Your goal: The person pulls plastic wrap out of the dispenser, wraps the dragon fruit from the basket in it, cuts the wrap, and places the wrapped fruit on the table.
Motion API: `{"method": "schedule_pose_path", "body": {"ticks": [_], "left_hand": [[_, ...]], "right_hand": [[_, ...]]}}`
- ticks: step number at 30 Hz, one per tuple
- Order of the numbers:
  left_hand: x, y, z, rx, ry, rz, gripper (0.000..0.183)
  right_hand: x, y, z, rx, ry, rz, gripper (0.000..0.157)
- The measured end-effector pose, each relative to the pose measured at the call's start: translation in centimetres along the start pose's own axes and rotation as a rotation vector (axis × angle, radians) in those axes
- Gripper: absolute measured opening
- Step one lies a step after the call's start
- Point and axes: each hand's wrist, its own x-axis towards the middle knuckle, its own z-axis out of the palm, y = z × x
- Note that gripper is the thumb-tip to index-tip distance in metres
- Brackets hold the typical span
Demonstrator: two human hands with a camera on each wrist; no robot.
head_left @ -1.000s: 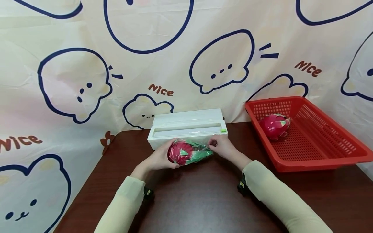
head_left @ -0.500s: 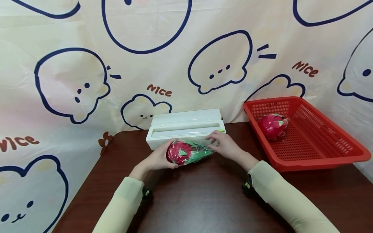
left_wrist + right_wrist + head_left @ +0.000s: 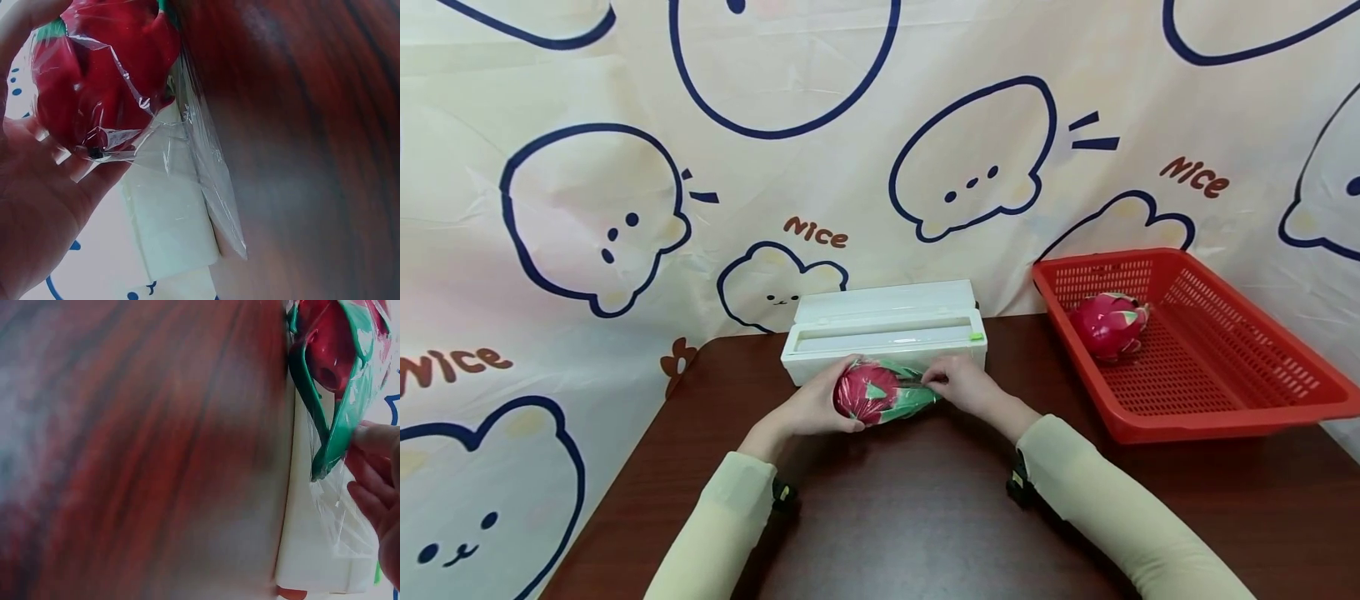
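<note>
A red dragon fruit with green leaf tips (image 3: 868,396), wrapped in clear cling film (image 3: 206,169), is held above the table in front of the white box. My left hand (image 3: 811,403) grips its rounded left end, thumb and fingers around it. In the left wrist view a loose flap of film hangs off that end. At the leafy right end, my right hand (image 3: 967,386) pinches the film beside the green tips (image 3: 340,434), thumb against fingers. More loose film trails below those fingers in the right wrist view.
Behind the hands stands a white cling film box (image 3: 887,333) with its lid up and a green cutter slider at the right. A red plastic basket (image 3: 1232,417) at the right holds another dragon fruit (image 3: 1108,325). A patterned cloth hangs behind the brown table (image 3: 880,525).
My right hand loosened and lifted its fingers off the film half a second ago, then came back in to the left and pinches it again. The left hand keeps its hold.
</note>
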Motion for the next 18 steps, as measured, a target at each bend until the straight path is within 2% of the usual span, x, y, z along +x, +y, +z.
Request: {"method": "schedule_pose_path", "body": {"ticks": [5, 8, 12, 15, 18], "left_hand": [[-0.1, 0.3, -0.2, 0.002, -0.001, -0.038, 0.099], [-0.1, 0.4, -0.3, -0.011, 0.0, -0.059, 0.098], [0.0, 0.6, -0.3, -0.034, 0.0, -0.053, 0.096], [0.0, 0.5, -0.2, -0.043, -0.001, -0.046, 0.095], [0.1, 0.5, -0.1, -0.061, -0.008, -0.038, 0.095]], "right_hand": [[0.0, 0.2, 0.1, 0.009, -0.073, 0.043, 0.017], [0.0, 0.1, -0.2, 0.028, -0.116, 0.064, 0.019], [0.1, -0.4, -0.9, 0.062, -0.091, 0.097, 0.015], [0.4, -1.1, -1.1, 0.055, -0.059, 0.062, 0.016], [0.9, -1.9, -1.0, 0.025, -0.088, -0.008, 0.033]]}}
